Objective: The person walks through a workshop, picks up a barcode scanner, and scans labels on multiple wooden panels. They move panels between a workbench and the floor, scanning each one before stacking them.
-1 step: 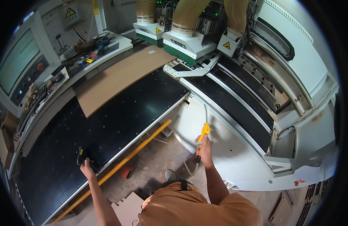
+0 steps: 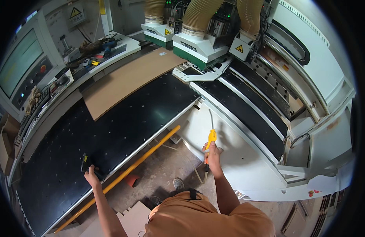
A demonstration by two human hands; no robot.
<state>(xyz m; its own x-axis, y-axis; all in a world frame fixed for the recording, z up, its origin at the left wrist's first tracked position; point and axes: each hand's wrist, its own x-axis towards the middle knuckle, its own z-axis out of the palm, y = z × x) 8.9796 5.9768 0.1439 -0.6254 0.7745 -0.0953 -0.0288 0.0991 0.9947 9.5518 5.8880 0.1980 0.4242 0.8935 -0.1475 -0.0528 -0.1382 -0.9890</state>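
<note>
Hands set well apart, a worker in an orange shirt [image 2: 202,217] stands at a black tabletop [image 2: 131,122]. At 8 o'clock, the left hand [image 2: 91,174] curls around a dark tool [image 2: 85,159] with a yellow mark, near the tabletop's edge; whether the tool rests on the surface cannot be told. At 5 o'clock, the right hand [image 2: 213,155] wraps around a yellow air gun [image 2: 212,135], apparently gripped low to leave its thin nozzle [image 2: 211,118] free, pointing toward 12 o'clock. Its hose [image 2: 206,170] hangs toward 6 o'clock, probably so it trails clear of the surface. A brown board [image 2: 129,83] lies at 10 o'clock, seemingly laid flat for full support, away from both hands.
</note>
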